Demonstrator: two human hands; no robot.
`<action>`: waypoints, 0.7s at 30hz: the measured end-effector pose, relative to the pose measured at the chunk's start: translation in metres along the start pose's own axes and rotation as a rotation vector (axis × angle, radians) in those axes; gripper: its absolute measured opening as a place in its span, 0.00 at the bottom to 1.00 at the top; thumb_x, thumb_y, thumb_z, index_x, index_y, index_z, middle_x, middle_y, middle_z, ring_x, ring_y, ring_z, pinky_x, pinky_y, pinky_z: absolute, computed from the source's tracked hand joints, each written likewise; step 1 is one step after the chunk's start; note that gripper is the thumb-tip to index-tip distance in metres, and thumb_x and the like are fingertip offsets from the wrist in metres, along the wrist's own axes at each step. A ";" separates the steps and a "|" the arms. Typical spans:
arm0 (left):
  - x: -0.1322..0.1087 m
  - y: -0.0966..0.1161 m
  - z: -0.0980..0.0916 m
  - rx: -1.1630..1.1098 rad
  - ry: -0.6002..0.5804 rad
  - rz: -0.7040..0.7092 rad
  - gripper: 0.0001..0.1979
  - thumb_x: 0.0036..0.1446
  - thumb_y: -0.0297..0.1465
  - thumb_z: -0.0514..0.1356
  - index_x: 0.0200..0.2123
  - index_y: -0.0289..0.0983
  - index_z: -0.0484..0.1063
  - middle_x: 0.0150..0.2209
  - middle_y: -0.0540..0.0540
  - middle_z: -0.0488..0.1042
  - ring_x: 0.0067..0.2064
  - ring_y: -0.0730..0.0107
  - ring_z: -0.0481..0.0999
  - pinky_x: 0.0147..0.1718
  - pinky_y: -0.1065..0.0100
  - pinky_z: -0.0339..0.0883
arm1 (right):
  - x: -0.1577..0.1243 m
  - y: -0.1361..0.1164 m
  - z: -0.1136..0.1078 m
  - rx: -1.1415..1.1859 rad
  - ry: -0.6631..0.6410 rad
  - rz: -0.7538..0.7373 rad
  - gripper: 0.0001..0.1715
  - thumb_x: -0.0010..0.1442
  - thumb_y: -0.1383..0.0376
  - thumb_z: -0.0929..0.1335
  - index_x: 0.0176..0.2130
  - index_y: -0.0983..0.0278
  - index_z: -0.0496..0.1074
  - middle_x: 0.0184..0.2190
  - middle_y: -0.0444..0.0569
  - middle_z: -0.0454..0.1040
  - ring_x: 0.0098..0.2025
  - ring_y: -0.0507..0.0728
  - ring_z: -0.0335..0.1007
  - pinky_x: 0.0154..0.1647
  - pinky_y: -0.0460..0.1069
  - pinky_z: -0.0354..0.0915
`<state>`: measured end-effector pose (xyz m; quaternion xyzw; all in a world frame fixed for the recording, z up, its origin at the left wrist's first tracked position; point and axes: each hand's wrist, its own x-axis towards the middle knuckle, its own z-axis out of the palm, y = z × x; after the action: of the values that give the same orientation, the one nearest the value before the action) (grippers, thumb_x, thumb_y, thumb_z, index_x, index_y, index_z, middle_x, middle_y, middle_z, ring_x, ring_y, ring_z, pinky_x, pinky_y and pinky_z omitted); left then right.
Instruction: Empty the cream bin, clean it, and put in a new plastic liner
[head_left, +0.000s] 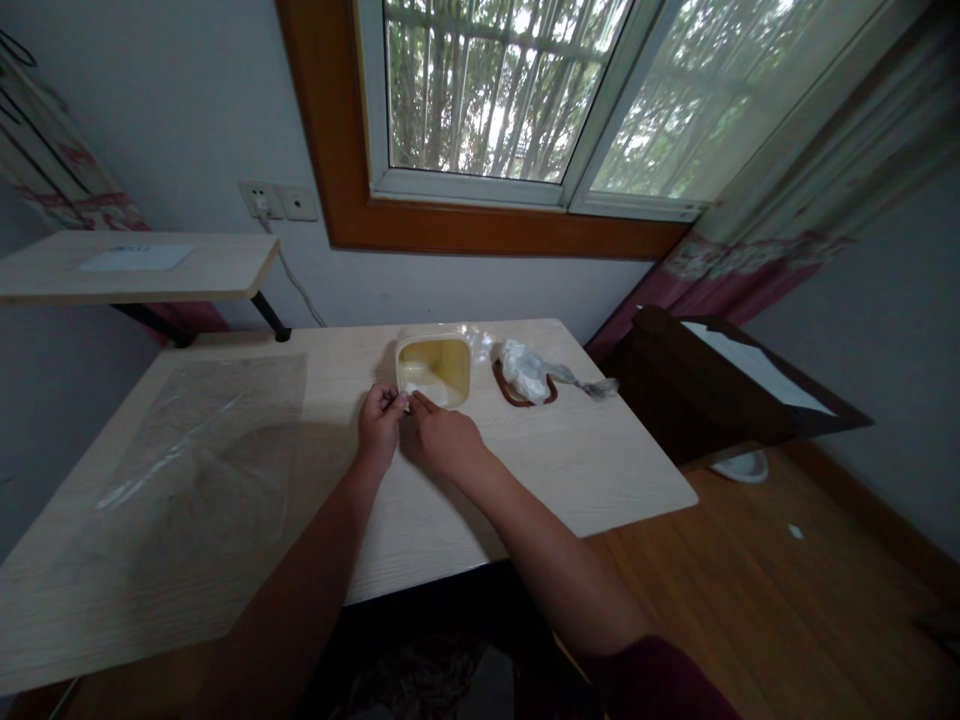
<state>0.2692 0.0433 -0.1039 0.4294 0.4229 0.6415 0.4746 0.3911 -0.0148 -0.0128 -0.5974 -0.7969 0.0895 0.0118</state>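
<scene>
Across the table (600, 480), a clear plastic sheet (217, 440) spreads at left, before a raised shelf (142, 265). Near the back edge sits a yellowish tub (450, 362); to its right, a twisted white bag (525, 372) lies partly over a reddish-brown ring (504, 388). Left hand (379, 430) and right hand (450, 437) cover the tub's near corner, fingers pinched on a small white scrap (408, 396), mostly hidden.

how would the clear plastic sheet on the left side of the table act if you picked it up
The clear plastic sheet would probably hang floppy, since it lies flat with soft creases. It is likely very light, as it looks thin enough to show the tabletop through it. Its glossy streaks suggest it could be slippery.
</scene>
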 end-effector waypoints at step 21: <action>-0.001 -0.005 -0.001 0.072 -0.002 0.014 0.15 0.49 0.39 0.69 0.32 0.38 0.68 0.30 0.51 0.68 0.32 0.72 0.71 0.29 0.71 0.71 | -0.006 0.010 0.001 -0.035 -0.019 0.049 0.34 0.69 0.64 0.58 0.71 0.64 0.57 0.73 0.60 0.53 0.52 0.66 0.79 0.48 0.59 0.75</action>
<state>0.2697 0.0433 -0.1088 0.4499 0.4421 0.6287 0.4549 0.4019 -0.0178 -0.0152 -0.6160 -0.7835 0.0815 -0.0081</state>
